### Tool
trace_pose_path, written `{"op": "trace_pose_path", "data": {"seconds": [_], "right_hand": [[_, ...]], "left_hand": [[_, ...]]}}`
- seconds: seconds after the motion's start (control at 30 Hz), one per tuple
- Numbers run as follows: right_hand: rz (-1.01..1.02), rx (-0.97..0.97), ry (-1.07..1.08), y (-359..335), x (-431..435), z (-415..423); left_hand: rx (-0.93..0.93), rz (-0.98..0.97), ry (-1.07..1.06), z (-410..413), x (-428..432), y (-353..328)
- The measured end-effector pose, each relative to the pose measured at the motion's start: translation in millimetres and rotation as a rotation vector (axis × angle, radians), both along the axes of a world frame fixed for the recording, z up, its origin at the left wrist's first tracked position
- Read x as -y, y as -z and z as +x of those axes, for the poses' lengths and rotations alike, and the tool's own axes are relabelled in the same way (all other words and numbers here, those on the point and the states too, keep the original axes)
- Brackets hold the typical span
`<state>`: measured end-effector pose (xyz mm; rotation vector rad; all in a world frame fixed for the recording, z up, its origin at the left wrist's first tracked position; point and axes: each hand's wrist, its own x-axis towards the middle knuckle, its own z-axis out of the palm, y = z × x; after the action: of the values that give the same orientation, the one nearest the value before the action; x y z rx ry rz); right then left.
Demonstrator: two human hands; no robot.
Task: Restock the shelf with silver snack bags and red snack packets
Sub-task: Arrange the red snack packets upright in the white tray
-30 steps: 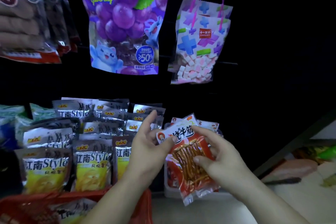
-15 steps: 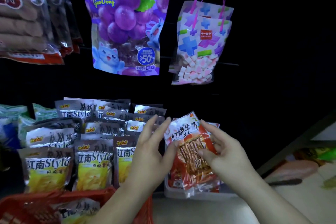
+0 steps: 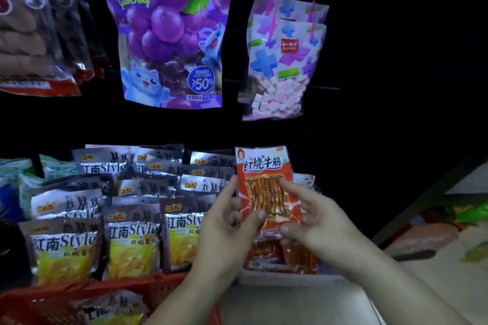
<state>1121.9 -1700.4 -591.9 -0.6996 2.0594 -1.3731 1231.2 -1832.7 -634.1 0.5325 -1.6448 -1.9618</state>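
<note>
Both hands hold one red packet (image 3: 266,185) upright above the shelf's pile (image 3: 277,256).
The left hand (image 3: 224,224) pinches its lower left edge, fingers hidden behind it. The right hand (image 3: 319,221) pinches the right side. The hands mostly cover the pile. Silver bags (image 3: 132,219) stand left, and the basket (image 3: 158,287) is cut off below.

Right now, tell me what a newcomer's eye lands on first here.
At centre, the left hand and right hand hold a red snack packet upright against the dark shelf. A big purple grape jelly bag hangs above, and rows of silver snack bags stand to the left.
</note>
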Motion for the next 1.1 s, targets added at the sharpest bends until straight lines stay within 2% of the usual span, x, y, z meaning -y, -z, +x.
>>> {"op": "trace_pose_path", "data": {"seconds": [0.2,0.27,0.4,0.43,0.53,0.6,0.63,0.77,0.9,1.0,1.1], "right_hand": [[-0.100,-0.106,0.206,1,0,-10],[-0.076,-0.163,0.201,1,-2,-10],[-0.113,-0.210,0.161,3,1,-4],[-0.110,-0.222,0.141,6,3,-2],[-0.076,-0.200,-0.011,9,9,7],[-0.061,-0.119,-0.116,6,12,14],[-0.078,-0.106,-0.113,4,13,16],[-0.174,-0.287,0.181,10,14,3],[-0.292,-0.061,0.158,10,15,3],[-0.229,-0.132,0.121,9,15,1],[-0.248,-0.104,0.219,12,14,-4]], "left_hand": [[0.080,-0.032,0.212,4,17,7],[0.139,-0.149,0.188,5,20,6],[0.192,-0.451,0.011,-1,13,5],[0.196,-0.437,-0.012,-3,7,4],[0.084,-0.012,0.028,-9,-8,-2],[0.038,0.100,0.010,-9,-8,-4],[0.028,0.139,0.004,-8,-6,-3],[-0.022,0.282,0.104,-6,2,1],[-0.025,0.213,0.055,-4,1,3],[-0.012,-0.036,0.010,-4,6,8],[-0.041,-0.002,0.068,-4,9,6]]}}
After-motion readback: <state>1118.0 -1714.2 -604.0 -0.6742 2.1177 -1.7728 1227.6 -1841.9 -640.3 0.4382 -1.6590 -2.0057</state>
